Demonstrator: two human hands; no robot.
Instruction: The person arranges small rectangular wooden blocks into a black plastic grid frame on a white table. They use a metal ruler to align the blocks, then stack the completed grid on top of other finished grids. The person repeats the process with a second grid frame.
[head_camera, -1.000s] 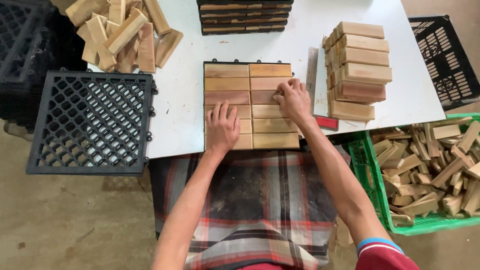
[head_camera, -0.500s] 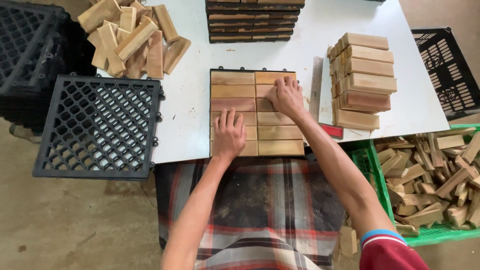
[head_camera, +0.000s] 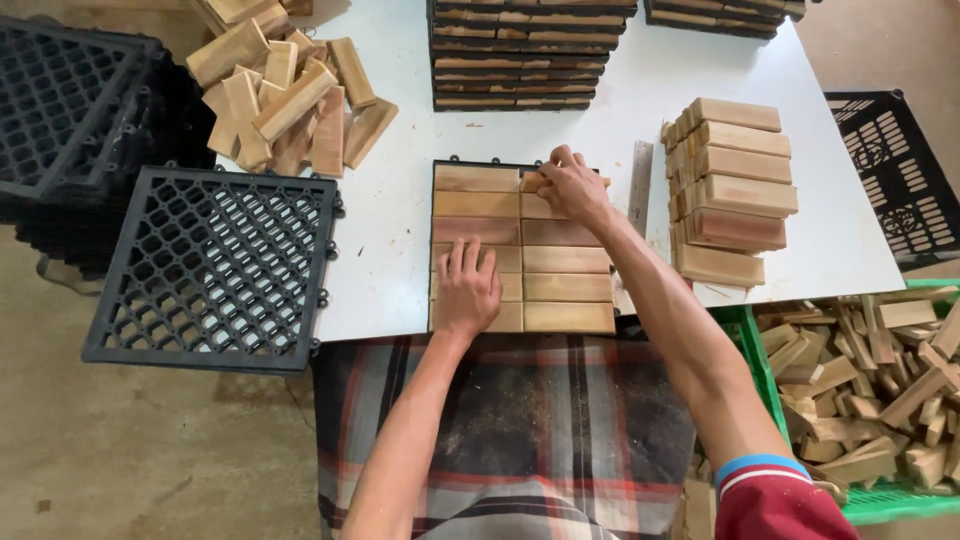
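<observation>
Keep your left hand (head_camera: 468, 290) flat, its grip empty, steadying the wooden deck tile (head_camera: 522, 248); with your right hand's (head_camera: 570, 187) grip holding the last slat (head_camera: 533, 182), press evenly.

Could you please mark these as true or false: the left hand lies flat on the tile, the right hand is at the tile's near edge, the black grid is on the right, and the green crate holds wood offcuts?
1. The left hand lies flat on the wooden tile. True.
2. The right hand is at the tile's near edge. False: it works at the far right corner slat.
3. The empty black grid lies right of the tile. False: it lies to the left.
4. The green crate holds wood offcuts. True.
</observation>
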